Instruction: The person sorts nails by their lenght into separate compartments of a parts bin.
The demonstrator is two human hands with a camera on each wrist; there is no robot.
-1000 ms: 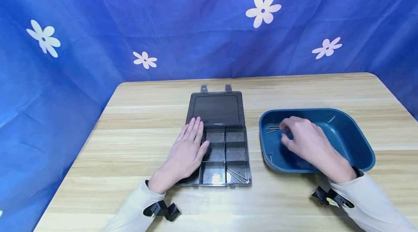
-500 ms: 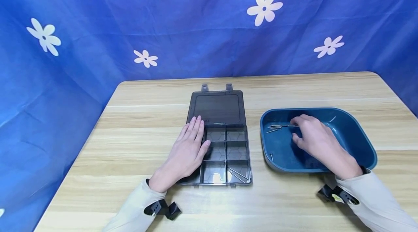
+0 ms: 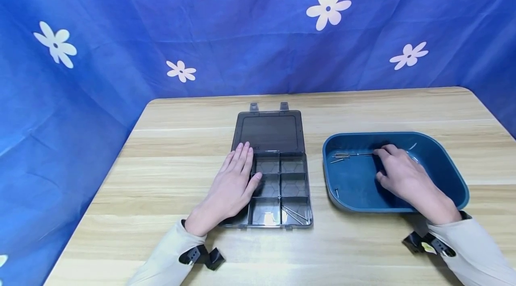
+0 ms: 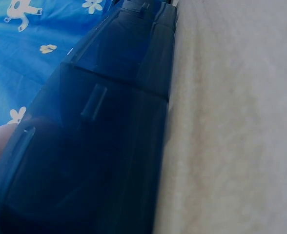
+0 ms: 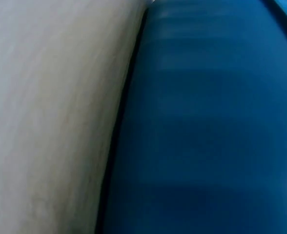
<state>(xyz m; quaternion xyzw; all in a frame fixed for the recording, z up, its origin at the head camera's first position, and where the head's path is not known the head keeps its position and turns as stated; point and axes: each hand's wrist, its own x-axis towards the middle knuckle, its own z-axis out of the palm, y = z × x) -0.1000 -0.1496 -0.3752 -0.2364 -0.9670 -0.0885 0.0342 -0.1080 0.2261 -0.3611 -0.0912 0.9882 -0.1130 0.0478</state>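
My left hand (image 3: 227, 185) lies with straight fingers across the left side of a dark translucent compartment box (image 3: 279, 197), hiding its left column. Several long thin metal nails or screws (image 3: 295, 215) lie in the box's front right compartment. My right hand (image 3: 407, 178) is down inside a blue plastic tub (image 3: 364, 210), thumb apart from the fingers. Its fingertips touch the right end of a row of thin metal screws (image 3: 341, 156) near the tub's back left. A single small screw (image 3: 337, 193) lies at the tub's front left.
Hinged back, the box lid (image 3: 269, 131) lies flat behind the box, its two latches pointing away. Both containers stand on a wood-grain table (image 3: 153, 178), with a gap between them. A blue flower-patterned curtain (image 3: 242, 31) hangs behind and at the left.
Inside the tub my right hand has moved to the right, and screws that it covered now show in a line left of its fingertips. The left hand stays on the box.
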